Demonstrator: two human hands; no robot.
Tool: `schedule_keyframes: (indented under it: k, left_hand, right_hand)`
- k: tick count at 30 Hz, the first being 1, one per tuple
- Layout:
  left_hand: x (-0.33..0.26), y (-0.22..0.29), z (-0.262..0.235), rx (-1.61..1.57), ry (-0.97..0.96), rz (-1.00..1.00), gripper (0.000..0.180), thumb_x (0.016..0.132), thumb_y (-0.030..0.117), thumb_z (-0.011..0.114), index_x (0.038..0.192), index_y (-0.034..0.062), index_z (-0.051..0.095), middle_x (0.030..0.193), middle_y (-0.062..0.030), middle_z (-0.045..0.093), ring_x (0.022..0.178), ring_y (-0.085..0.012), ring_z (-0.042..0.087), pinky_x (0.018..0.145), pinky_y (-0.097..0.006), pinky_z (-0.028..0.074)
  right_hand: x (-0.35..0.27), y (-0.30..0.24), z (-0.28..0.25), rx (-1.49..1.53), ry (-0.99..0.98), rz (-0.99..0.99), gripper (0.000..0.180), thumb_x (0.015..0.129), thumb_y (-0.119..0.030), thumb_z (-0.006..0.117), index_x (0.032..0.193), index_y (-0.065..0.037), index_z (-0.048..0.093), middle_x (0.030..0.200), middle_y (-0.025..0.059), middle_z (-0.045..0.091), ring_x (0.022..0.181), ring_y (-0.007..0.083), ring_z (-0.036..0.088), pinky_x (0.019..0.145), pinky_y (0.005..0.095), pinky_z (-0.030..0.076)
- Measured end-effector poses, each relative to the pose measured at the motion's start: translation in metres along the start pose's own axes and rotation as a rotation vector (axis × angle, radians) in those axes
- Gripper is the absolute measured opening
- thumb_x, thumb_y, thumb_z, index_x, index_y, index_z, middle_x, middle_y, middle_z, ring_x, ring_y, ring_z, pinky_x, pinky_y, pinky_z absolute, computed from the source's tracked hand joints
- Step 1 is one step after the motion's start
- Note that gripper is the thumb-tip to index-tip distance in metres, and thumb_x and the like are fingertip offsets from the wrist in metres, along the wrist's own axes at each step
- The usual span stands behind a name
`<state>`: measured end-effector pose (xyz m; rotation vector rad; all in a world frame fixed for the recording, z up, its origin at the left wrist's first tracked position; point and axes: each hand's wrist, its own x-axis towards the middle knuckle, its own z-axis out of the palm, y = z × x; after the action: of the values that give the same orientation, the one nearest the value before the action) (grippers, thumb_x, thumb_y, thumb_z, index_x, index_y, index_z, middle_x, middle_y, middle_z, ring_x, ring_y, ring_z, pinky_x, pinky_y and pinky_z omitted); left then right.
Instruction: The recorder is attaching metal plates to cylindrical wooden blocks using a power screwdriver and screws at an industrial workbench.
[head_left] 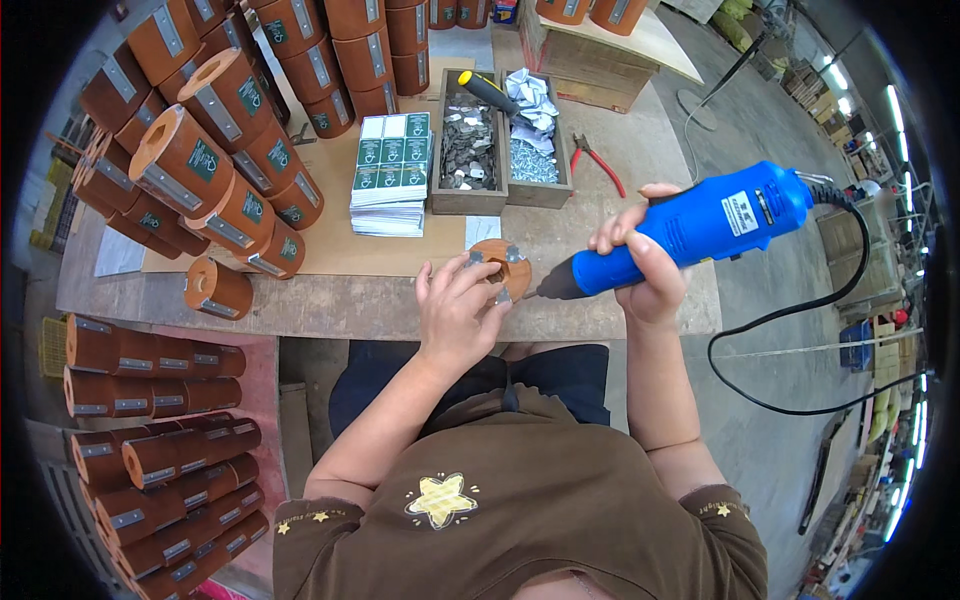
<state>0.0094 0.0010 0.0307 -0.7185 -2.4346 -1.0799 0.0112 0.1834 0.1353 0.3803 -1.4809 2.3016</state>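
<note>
Driver (698, 222) and ring (519, 274), mid-frame
Right hand (645, 250) grips the probably heavy driver's body; left hand (461, 308) holds the likely light, stiff ring's edge

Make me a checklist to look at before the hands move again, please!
1. Left hand on the brown, round wooden piece with a centre hole: ok.
2. Right hand around the blue plastic power driver with a dark nose: ok.
3. Driver's tip touching the piece: cannot tell; it is very close.
4. Black, looping cable away from both hands: ok, it hangs off to the right.
5. Red-handled metal pliers out of the way: ok, they lie beyond the driver.
6. Driver switched off: cannot tell.
</note>
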Motion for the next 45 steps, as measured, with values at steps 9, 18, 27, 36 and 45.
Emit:
schedule_keyframes:
  k: [9,18,27,36,45]
  left_hand:
    - [0.002,0.005,-0.003,-0.04,-0.041,-0.11,0.026,0.058,0.018,0.076,0.08,0.0064,0.065,0.104,-0.0123,0.051,0.103,-0.0304,0.049,0.09,-0.042,0.036]
    - [-0.002,-0.004,0.006,-0.233,0.039,-0.076,0.024,0.061,0.011,0.074,0.082,0.0028,0.064,0.107,-0.0178,0.049,0.096,-0.0321,0.052,0.078,-0.037,0.045]
    - [0.001,0.0,0.004,-0.241,-0.007,-0.102,0.021,0.063,0.008,0.072,0.082,0.001,0.064,0.106,-0.0184,0.05,0.099,-0.0312,0.052,0.082,-0.037,0.043]
    - [-0.003,-0.002,0.008,-0.257,0.096,-0.042,0.024,0.064,0.009,0.071,0.086,0.0024,0.063,0.113,-0.0216,0.044,0.104,-0.0359,0.048,0.087,-0.04,0.042]
    - [-0.006,0.0,0.006,-0.312,0.044,-0.139,0.027,0.063,0.009,0.074,0.088,0.0035,0.064,0.119,-0.0209,0.037,0.109,-0.0364,0.045,0.09,-0.042,0.042]
  right_hand:
    - [-0.017,-0.008,-0.015,-0.061,0.048,-0.078,0.048,0.07,-0.011,0.053,0.113,-0.002,0.035,0.072,0.0097,0.05,0.064,0.0198,0.052,0.064,0.0371,0.046]
    - [-0.025,-0.008,-0.027,0.042,0.08,-0.09,0.046,0.07,-0.006,0.054,0.112,-0.002,0.035,0.07,0.0099,0.051,0.064,0.0204,0.053,0.064,0.0369,0.046]
    - [-0.023,-0.005,-0.037,0.033,0.097,-0.095,0.045,0.07,-0.006,0.054,0.111,-0.002,0.035,0.071,0.0099,0.051,0.064,0.0202,0.053,0.065,0.0377,0.046]
    - [0.005,0.054,-0.121,-0.178,0.53,0.464,0.038,0.071,-0.008,0.06,0.103,0.0,0.041,0.067,0.0094,0.052,0.055,0.019,0.054,0.051,0.0336,0.047]
    - [0.005,0.133,-0.181,-1.018,0.708,0.622,0.059,0.066,-0.013,0.065,0.116,0.001,0.037,0.089,0.0155,0.055,0.077,0.0276,0.057,0.073,0.0355,0.048]
